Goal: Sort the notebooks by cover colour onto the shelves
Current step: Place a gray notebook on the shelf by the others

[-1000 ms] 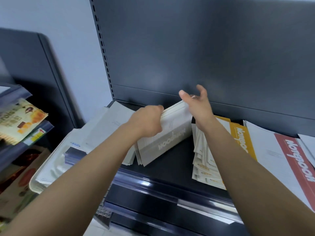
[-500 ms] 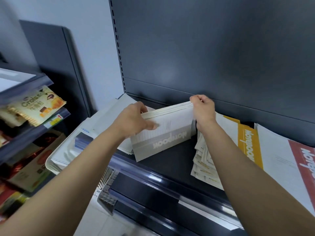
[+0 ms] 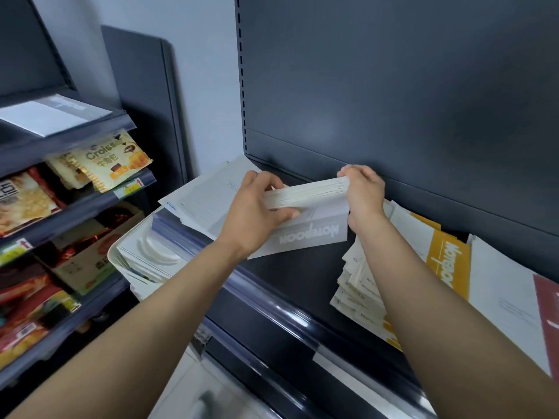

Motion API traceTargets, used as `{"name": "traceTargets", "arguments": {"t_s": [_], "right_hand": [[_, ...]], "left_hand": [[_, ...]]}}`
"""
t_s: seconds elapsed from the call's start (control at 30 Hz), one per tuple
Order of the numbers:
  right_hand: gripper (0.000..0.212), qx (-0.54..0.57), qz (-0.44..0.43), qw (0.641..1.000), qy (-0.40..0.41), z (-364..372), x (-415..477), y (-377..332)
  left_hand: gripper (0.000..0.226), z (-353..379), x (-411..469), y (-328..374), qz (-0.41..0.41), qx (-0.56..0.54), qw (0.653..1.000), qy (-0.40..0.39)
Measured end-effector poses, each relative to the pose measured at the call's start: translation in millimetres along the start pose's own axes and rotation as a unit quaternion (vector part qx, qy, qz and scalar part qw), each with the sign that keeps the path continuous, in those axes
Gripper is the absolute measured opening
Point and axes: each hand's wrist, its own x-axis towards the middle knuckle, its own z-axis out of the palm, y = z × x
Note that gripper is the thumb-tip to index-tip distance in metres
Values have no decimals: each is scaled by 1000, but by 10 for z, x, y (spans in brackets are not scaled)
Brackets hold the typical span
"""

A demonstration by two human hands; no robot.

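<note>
Behind both hands rises the dark back panel [image 3: 393,101], and under them runs the dark shelf [image 3: 290,276], bare in the stretch between the wrists. Out beyond the left hand, a side rack holds snack packets [image 3: 112,160]. Below and outside the left wrist sits a white bin [image 3: 130,246] with more stock in it, and pale notebooks [image 3: 211,195] are fanned out just behind that hand. Under the right forearm lies a slumped pile of yellow-banded notebooks [image 3: 447,261]; a red-banded notebook [image 3: 547,306] lies further out on that side.

The grey notebook stack [image 3: 311,207] is held between the hands, lower edge on or just above the shelf, page edges up. The left hand [image 3: 257,216] wraps its fingers round one end. The right hand [image 3: 363,198] clamps the other end, fingers curled over the top.

I judge the stack moderately heavy, but made of thin, limp, smooth-covered books. Squeezed loosely, the middle ones could slide out or the whole bundle could sag. Holding both short ends and pressing inward, as here, looks right, with the lower edge tapped square on the shelf.

A second ago the right hand was spread open at the stack's far corner; now it grips. The stack leaned back then, cover showing; it has since tipped forward, baring its page edges
</note>
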Motion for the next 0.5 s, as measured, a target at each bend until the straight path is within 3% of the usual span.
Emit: {"name": "traceTargets", "arguments": {"t_s": [0.17, 0.27, 0.4, 0.5], "right_hand": [[18, 20, 11, 1000, 8, -24, 2, 24], [21, 21, 35, 999, 3, -25, 15, 4], [21, 4, 24, 1000, -14, -45, 49, 25], [25, -17, 17, 1000, -11, -29, 59, 19]], "left_hand": [[33, 43, -38, 7, -24, -99, 994, 48], [27, 75, -59, 18, -21, -75, 995, 62], [32, 26, -37, 50, 25, 116, 993, 6], [29, -40, 115, 183, 69, 303, 948, -73]]}}
